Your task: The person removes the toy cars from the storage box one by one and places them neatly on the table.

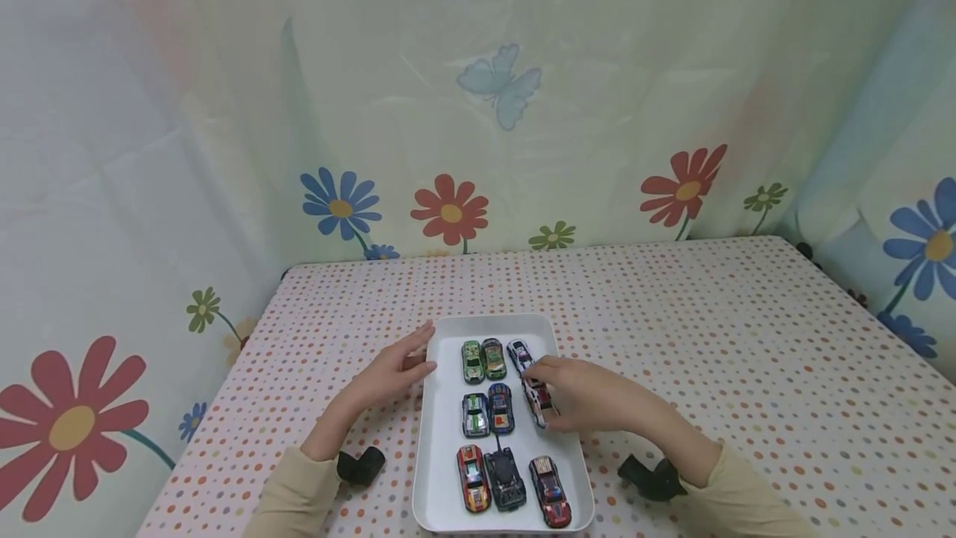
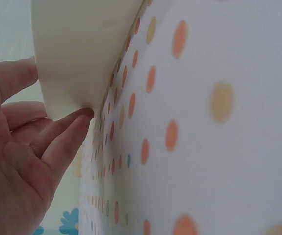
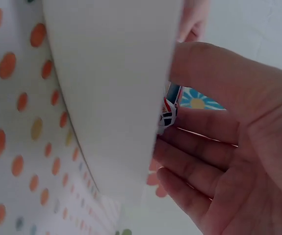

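Note:
A white tray holds toy cars in rows. At its right side my right hand reaches over the rim and grips a red and white toy car between thumb and fingers; part of that car shows past the tray wall in the right wrist view. Just beyond it lies a white and purple toy car. My left hand rests at the left rim near the far corner, thumb over the edge, fingertips against the outer wall.
Left in the tray are two green cars, a white-green car, a blue car, a red-yellow car and a black tank. A dark red car lies near right. The dotted tablecloth meets a flowered backdrop.

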`<state>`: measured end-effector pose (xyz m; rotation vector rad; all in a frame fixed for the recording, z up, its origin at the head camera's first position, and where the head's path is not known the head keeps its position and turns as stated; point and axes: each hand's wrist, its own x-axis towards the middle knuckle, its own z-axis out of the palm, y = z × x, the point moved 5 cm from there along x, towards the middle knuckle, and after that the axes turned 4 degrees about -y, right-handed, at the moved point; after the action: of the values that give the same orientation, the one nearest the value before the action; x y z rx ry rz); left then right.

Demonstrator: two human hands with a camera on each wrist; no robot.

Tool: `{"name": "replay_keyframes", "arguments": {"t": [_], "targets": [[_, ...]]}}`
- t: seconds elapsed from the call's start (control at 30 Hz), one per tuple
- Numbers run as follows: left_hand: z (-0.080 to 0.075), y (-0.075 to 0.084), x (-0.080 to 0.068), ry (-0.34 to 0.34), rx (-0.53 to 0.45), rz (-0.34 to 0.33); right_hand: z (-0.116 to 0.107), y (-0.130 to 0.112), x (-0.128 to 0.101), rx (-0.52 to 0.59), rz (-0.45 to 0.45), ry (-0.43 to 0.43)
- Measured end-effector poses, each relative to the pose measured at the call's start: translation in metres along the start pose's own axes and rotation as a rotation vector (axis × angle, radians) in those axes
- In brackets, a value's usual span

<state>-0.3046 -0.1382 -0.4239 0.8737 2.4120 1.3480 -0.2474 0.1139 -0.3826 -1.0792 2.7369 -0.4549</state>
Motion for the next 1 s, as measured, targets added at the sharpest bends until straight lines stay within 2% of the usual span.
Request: {"name": "replay_keyframes", "arguments": {"t": [0.23,0.47,0.6,0.73,1.0], "targets": [[0.001,0.0,0.0,-0.008,-0.024,0.022,-0.026,0.017,-0.012,0.059,0.04,0.085],[-0.001,-0.001,-0.001,-0.01,0.008,-0.024,-0.042,0.057,-0.022,0.073,0.119,0.175],[-0.002,-0.002,-0.001,-0.006,0.024,-0.046,-0.04,0.084,-0.022,0.123,0.159,0.19],[-0.002,-0.002,-0.001,-0.013,0.016,-0.04,-0.03,0.106,-0.021,0.173,0.184,0.184],[-0.001,-0.003,-0.001,-0.018,0.036,-0.055,-0.012,0.129,-0.02,0.336,0.227,0.179]]}}
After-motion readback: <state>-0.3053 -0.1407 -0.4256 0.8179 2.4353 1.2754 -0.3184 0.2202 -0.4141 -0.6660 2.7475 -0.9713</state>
